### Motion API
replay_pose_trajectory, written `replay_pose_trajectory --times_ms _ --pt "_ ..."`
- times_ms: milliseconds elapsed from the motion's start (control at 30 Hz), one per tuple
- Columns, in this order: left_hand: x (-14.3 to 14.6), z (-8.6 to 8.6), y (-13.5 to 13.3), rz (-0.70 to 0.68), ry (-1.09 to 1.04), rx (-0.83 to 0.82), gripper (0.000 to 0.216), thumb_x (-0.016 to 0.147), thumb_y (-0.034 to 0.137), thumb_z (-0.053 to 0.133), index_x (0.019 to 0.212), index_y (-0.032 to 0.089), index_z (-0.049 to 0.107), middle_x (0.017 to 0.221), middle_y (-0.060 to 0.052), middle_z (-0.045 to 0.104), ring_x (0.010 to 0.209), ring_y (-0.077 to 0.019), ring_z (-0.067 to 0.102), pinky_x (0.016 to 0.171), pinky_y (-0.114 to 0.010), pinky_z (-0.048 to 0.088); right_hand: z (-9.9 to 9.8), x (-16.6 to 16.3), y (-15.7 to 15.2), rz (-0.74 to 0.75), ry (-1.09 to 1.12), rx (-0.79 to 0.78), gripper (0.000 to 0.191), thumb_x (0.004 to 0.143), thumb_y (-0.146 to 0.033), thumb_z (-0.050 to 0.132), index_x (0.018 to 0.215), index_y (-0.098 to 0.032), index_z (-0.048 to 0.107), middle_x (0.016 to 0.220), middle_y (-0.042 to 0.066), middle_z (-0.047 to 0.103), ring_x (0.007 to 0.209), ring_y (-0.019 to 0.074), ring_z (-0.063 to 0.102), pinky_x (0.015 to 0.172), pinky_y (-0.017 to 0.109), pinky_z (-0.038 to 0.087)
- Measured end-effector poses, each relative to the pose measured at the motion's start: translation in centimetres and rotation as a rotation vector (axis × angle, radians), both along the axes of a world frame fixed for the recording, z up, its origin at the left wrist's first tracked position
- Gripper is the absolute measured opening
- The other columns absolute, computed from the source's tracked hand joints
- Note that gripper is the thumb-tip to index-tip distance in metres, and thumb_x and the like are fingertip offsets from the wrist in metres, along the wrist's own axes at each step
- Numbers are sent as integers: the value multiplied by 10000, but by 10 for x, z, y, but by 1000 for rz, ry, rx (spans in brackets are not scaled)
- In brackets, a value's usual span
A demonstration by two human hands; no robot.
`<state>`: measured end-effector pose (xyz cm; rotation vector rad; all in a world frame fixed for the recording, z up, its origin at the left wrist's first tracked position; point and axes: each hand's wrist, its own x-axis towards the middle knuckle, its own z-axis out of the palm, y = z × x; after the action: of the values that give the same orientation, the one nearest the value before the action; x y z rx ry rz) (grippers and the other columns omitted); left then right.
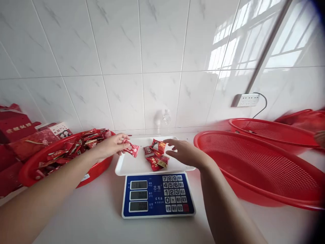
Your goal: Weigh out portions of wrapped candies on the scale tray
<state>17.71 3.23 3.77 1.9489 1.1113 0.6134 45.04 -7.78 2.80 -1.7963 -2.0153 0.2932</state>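
Observation:
Between the thumb and fingers of my left hand [117,145] is a red wrapped candy [131,149] with pale dots, held above the left part of a white weighing tray [129,164]. A small pile of red candy packets [154,159] lies mid-tray. My right hand [181,152] reaches over the tray from the right, fingers apart and curved beside the pile; nothing shows in its grasp. In front of the tray is the blue keypad panel of the scale [158,195], with number keys and three small displays.
At left, a red basket [95,173] is heaped with wrapped candies, beside red gift boxes [17,127]. Large red mesh baskets [254,166] stand at right. A clear bottle [167,119] and power strip [247,100] are by the tiled wall. Another person's hand [320,138] shows at far right.

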Motion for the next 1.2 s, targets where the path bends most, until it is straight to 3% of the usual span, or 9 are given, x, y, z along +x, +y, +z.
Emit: replay_pose_trajectory --times_ms 167,300,500,633,733,800,967,1100,1200 --pt "39 -30 1 56 191 380 344 686 370 643 999 234 593 1118 -76 592 911 -239 578 795 -342 437 0 -3 -1 14 -12 -49 434 822 -393 531 1226 -236 561 1107 77 649 985 236 598 795 348 464" --pt "57 -41 -1 -99 257 407 270 726 397 608 927 219 628 1000 -77 608 936 -261 582 803 -341 436 0 -13 1 137 -40 -120 342 757 -375 606 1061 -224 640 1046 62 666 946 239 597 768 336 459" --pt "77 -39 -12 -146 237 468 371 791 498 533 1019 221 631 1074 -102 621 1044 -298 545 879 -402 411 -6 -10 9 103 -77 -113 268 733 -209 588 997 -216 640 1002 58 667 896 215 597 718 301 446" --pt "88 -36 -19 -285 357 479 792 712 642 559 1369 234 390 1481 -138 292 1360 -346 216 1074 -490 206 -14 1 15 26 -67 -65 347 753 -256 580 1097 -232 612 1084 61 642 975 235 577 764 330 441" --pt "98 -36 -22 -420 450 444 1003 632 702 589 1450 266 207 1547 -113 101 1401 -357 6 1092 -558 73 -19 3 19 50 -41 -30 537 733 -177 564 1264 -246 520 1227 57 584 1090 236 532 847 340 419" --pt "103 -36 -21 -432 470 442 1045 623 699 597 1459 241 169 1530 -140 169 1398 -363 40 1081 -580 77 -21 1 21 107 -32 -45 549 741 -137 532 1280 -240 509 1233 51 589 1084 225 542 847 325 419" --pt "105 -37 -16 -387 358 393 1013 607 585 688 1439 221 239 1356 -185 448 1252 -361 394 997 -523 305 -19 1 20 133 -11 -58 314 796 -229 520 1092 -236 622 1084 40 664 975 227 592 802 338 436" --pt "94 -39 -13 -438 236 317 1008 571 543 737 1426 247 292 1335 -163 476 1228 -357 429 991 -493 331 -15 1 16 138 79 -23 298 803 -231 508 1078 -227 623 1053 37 665 969 200 589 827 327 435" --pt "88 -35 -13 -470 187 285 1075 538 514 774 1441 246 258 1430 -171 372 1297 -358 351 1041 -490 279 -16 -2 17 98 62 32 424 789 -247 541 1210 -208 559 1200 85 585 1086 225 526 872 341 415"
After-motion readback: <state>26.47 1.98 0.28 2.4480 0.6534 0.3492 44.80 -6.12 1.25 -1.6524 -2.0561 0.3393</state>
